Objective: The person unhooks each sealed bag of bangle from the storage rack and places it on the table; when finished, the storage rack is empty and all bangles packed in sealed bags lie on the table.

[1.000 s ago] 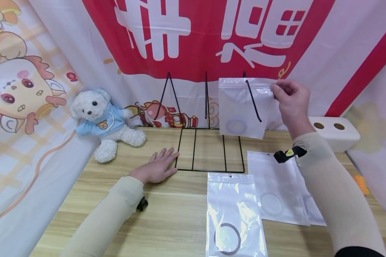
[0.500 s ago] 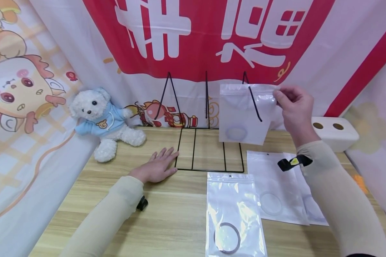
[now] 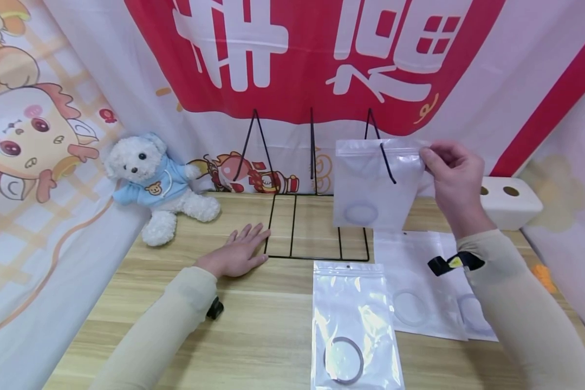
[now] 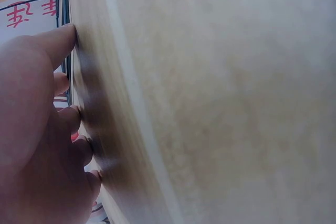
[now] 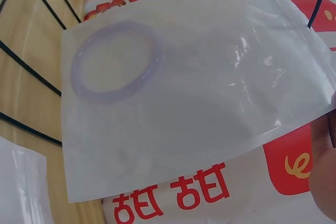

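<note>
My right hand (image 3: 455,176) pinches the top right corner of a white zip bag (image 3: 377,184) with a ring-shaped bangle (image 3: 361,213) inside. In the right wrist view the bangle (image 5: 118,61) looks pale lilac through the plastic. The right prong of a black wire display rack (image 3: 292,257) comes through the bag near its top edge, its tip sticking out in front. My left hand (image 3: 236,252) lies flat on the wooden table, fingers spread, fingertips at the left side of the rack's base. The left wrist view shows those fingers (image 4: 65,40) against the tabletop.
A clear-fronted bag (image 3: 353,319) with a dark ring lies before the rack. Two more white bags (image 3: 419,276) overlap to its right, partly under my right arm. A white box with holes (image 3: 512,203) stands behind; a plush bear (image 3: 163,184) sits left.
My right hand has moved down and slightly right, toward me, drawing the bag along the prong toward its tip. The left hand has stayed in place.
</note>
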Action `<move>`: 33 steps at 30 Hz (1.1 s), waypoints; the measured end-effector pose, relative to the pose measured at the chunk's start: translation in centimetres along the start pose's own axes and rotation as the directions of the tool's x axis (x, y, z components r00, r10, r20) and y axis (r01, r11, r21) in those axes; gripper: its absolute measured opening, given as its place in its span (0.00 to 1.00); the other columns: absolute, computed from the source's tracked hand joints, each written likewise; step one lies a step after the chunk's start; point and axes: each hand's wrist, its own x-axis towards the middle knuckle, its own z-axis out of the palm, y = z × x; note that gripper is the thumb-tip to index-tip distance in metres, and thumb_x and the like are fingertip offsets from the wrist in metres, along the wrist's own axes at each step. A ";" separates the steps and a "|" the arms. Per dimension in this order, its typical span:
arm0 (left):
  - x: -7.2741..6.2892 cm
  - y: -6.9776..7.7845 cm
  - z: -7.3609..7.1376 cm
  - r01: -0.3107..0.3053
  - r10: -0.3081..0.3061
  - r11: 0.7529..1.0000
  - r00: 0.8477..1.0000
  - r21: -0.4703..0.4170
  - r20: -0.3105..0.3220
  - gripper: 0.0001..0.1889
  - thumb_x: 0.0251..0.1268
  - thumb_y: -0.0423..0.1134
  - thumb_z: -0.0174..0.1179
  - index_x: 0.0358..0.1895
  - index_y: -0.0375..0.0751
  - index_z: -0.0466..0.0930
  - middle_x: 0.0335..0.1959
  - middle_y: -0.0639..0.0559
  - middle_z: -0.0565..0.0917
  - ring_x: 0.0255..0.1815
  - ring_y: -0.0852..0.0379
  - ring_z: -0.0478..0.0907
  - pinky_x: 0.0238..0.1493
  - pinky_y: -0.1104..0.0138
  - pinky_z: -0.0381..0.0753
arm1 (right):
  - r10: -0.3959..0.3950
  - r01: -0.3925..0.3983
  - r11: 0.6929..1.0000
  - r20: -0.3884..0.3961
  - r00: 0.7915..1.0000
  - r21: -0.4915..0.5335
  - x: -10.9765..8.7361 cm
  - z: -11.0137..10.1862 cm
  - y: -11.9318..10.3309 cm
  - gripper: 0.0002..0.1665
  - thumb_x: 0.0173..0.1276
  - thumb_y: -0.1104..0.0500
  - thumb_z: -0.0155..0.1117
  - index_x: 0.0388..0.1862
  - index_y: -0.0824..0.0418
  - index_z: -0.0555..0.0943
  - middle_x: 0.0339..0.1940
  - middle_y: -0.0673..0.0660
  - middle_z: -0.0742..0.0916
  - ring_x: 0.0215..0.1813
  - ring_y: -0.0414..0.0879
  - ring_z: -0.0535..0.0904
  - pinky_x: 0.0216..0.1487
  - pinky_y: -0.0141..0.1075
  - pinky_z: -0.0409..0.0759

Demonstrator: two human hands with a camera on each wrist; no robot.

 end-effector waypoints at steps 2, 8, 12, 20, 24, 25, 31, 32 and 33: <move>0.0 0.0 0.0 0.000 0.000 1.000 1.000 0.002 -0.001 0.38 0.89 0.57 0.46 0.91 0.49 0.45 0.92 0.42 0.41 0.92 0.33 0.35 0.88 0.33 0.36 | -0.002 0.002 1.000 -0.001 1.000 -0.002 -0.3 -0.2 0.0 0.31 0.63 0.43 0.81 0.62 0.55 0.89 0.53 0.50 0.89 0.53 0.44 0.87 0.54 0.23 0.87; 0.0 0.1 0.1 0.003 -0.002 1.000 1.000 0.005 -0.005 0.38 0.89 0.57 0.46 0.91 0.50 0.46 0.92 0.42 0.41 0.92 0.33 0.36 0.88 0.32 0.37 | -0.014 0.014 1.000 -0.001 1.000 0.029 -1.4 -0.5 -0.2 0.31 0.64 0.45 0.81 0.62 0.57 0.89 0.51 0.50 0.90 0.52 0.43 0.88 0.54 0.23 0.87; 0.0 0.3 0.0 0.004 -0.004 1.000 1.000 0.005 -0.002 0.38 0.89 0.57 0.46 0.91 0.50 0.45 0.92 0.42 0.41 0.92 0.33 0.36 0.89 0.33 0.36 | -0.029 0.028 0.996 0.012 1.000 0.090 -2.0 -0.8 -0.2 0.28 0.66 0.50 0.80 0.62 0.61 0.88 0.49 0.51 0.90 0.50 0.43 0.87 0.52 0.24 0.88; -0.2 0.4 -0.2 0.003 -0.003 1.000 1.000 0.002 -0.010 0.38 0.89 0.56 0.46 0.91 0.49 0.46 0.92 0.41 0.42 0.92 0.32 0.37 0.88 0.32 0.37 | -0.041 0.041 0.995 0.001 0.999 0.096 -2.9 -0.9 -0.3 0.29 0.64 0.49 0.81 0.61 0.61 0.89 0.51 0.53 0.90 0.52 0.45 0.88 0.56 0.28 0.88; -0.2 0.4 -0.2 0.004 -0.004 1.000 1.000 -0.001 -0.008 0.38 0.89 0.56 0.46 0.91 0.49 0.46 0.92 0.41 0.41 0.92 0.33 0.36 0.88 0.33 0.36 | -0.057 0.057 0.991 -0.002 0.998 0.123 -3.3 -0.9 -0.3 0.28 0.65 0.52 0.82 0.61 0.63 0.89 0.49 0.53 0.91 0.50 0.45 0.89 0.55 0.29 0.89; -0.2 0.3 -0.2 0.006 -0.006 1.000 1.000 -0.001 -0.005 0.38 0.89 0.56 0.46 0.91 0.49 0.45 0.92 0.41 0.41 0.92 0.33 0.36 0.89 0.33 0.36 | -0.060 0.060 0.990 -0.003 0.998 0.125 -3.4 -1.0 -0.3 0.28 0.65 0.52 0.82 0.61 0.63 0.89 0.49 0.53 0.91 0.50 0.45 0.89 0.55 0.29 0.89; -0.1 0.2 -0.1 0.005 -0.005 1.000 1.000 0.001 -0.004 0.38 0.89 0.57 0.46 0.91 0.50 0.45 0.92 0.42 0.41 0.92 0.34 0.35 0.89 0.33 0.36 | -0.072 0.071 0.988 0.003 0.997 0.139 -4.0 -1.4 -0.3 0.25 0.67 0.54 0.81 0.59 0.64 0.89 0.46 0.53 0.92 0.45 0.45 0.88 0.49 0.26 0.90; -0.1 0.3 -0.1 0.003 -0.003 1.000 1.000 0.001 -0.006 0.38 0.89 0.56 0.46 0.91 0.49 0.45 0.92 0.42 0.41 0.92 0.33 0.36 0.89 0.33 0.36 | -0.073 0.072 0.987 0.004 0.997 0.144 -4.0 -1.5 -0.3 0.24 0.67 0.55 0.81 0.59 0.65 0.89 0.45 0.54 0.92 0.44 0.45 0.88 0.48 0.26 0.90; -0.1 0.3 -0.1 0.000 0.000 1.000 1.000 0.000 -0.009 0.37 0.89 0.56 0.46 0.91 0.49 0.46 0.92 0.41 0.41 0.92 0.33 0.36 0.88 0.32 0.36 | -0.075 0.074 0.986 0.005 0.997 0.147 -4.1 -1.6 -0.2 0.24 0.67 0.55 0.80 0.58 0.65 0.89 0.45 0.54 0.91 0.43 0.45 0.87 0.47 0.26 0.90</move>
